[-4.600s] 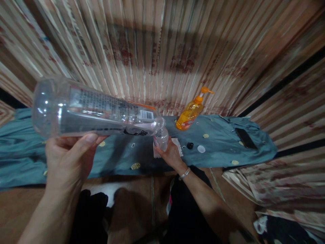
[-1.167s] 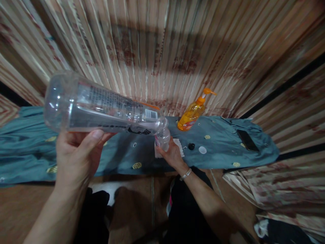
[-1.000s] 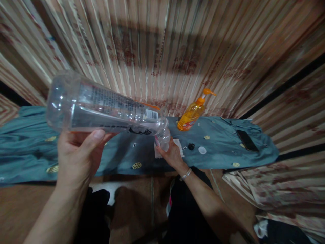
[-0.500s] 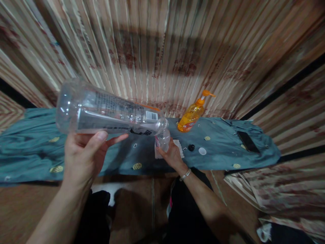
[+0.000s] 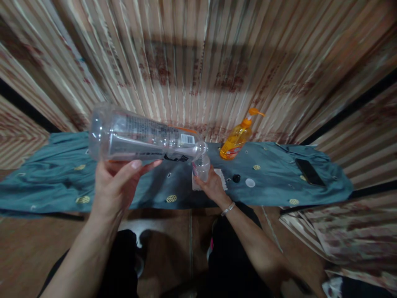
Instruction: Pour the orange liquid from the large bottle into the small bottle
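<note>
My left hand (image 5: 116, 182) is closed around the underside of a large clear plastic bottle (image 5: 139, 134), which is tipped almost level with its mouth to the right. The bottle bears printed text, a barcode and an orange patch. Its mouth meets the neck of a small clear bottle (image 5: 202, 166) that stands roughly upright in my right hand (image 5: 214, 186). Whether liquid is flowing between them I cannot tell. Under the small bottle a white paper napkin (image 5: 221, 179) lies on the cloth. A bracelet circles my right wrist.
An orange pump bottle (image 5: 235, 140) stands behind and right of my right hand. A black cap (image 5: 236, 178) and a white cap (image 5: 249, 182) lie on the green cloth-covered table (image 5: 273, 190). Farther right is a phone (image 5: 310, 172). A striped curtain (image 5: 192, 82) hangs behind.
The view has shifted slightly, so the scene sits a little farther right. The large bottle's base has come somewhat closer to the small bottle in the picture; both hands keep their holds.
</note>
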A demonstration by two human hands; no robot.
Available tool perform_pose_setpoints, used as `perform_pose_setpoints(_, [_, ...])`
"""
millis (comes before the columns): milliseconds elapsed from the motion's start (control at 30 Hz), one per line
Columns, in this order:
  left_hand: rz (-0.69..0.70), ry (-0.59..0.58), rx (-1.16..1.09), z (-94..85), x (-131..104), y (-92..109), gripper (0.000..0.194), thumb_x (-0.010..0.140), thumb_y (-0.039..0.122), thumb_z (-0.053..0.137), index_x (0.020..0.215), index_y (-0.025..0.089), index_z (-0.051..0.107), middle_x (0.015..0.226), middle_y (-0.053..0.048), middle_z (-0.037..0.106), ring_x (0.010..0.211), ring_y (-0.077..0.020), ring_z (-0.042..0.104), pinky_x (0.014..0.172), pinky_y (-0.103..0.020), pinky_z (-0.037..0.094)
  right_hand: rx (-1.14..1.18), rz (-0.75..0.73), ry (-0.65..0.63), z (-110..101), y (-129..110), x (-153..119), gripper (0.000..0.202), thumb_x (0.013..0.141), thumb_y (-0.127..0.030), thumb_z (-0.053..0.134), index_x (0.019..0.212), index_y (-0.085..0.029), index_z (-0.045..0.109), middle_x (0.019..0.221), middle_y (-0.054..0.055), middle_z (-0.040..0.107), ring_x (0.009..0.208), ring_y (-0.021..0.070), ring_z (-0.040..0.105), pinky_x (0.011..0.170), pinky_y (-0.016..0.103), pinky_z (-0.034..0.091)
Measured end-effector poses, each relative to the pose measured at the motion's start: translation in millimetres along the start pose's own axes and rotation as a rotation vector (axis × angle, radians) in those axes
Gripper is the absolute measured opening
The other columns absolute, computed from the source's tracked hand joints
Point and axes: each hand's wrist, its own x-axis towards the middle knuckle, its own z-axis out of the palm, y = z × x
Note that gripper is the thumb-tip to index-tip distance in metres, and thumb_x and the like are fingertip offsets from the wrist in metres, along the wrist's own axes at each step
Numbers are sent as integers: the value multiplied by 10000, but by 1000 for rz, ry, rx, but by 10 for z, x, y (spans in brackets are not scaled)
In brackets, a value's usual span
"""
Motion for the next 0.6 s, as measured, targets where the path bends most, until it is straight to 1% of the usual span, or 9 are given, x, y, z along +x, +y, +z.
perform_pose_setpoints(133, [4, 44, 38, 26, 18, -11, 287, 556, 91, 791, 796, 177, 660, 742, -5, 716, 734, -185, 686, 713, -435, 634, 9, -4, 7, 4, 5, 6, 581, 764, -341, 662, 1266, -165, 430, 1110, 116, 665, 1023, 263, 651, 880, 398, 522])
perform_pose_setpoints(233, [-5, 70, 39, 32, 40, -15, 321, 530, 103, 814, 793, 168, 641, 710, 4, 706, 682, -176, 676, 698, -457, 632, 17, 3, 10, 5, 3, 6, 568, 758, -333, 671, 1250, -164, 443, 1103, 122, 664, 1015, 272, 652, 876, 412, 528])
perform_pose_setpoints(400, [-13, 53, 58, 26, 54, -8, 323, 535, 133, 824, 797, 177, 642, 740, 9, 707, 718, -182, 682, 712, -464, 627, 38, -9, 2, -2, 1, 3, 557, 752, -314, 673, 1243, -188, 444, 1121, 115, 656, 1039, 285, 642, 891, 434, 524])
perform_pose_setpoints(500, [-16, 39, 76, 20, 62, -4, 350, 534, 144, 827, 840, 183, 661, 711, 15, 703, 710, -181, 681, 716, -467, 626, 27, 5, -13, -9, -5, 3, 562, 759, -324, 665, 1251, -173, 438, 1123, 125, 655, 1052, 291, 635, 897, 447, 517])
perform_pose_setpoints(600, [-20, 29, 82, 9, 79, -4, 313, 548, 143, 821, 812, 185, 659, 744, 14, 714, 747, -183, 687, 729, -456, 625, 17, 29, -19, -15, -15, 1, 588, 758, -330, 666, 1269, -165, 428, 1129, 128, 655, 1062, 289, 631, 903, 449, 512])
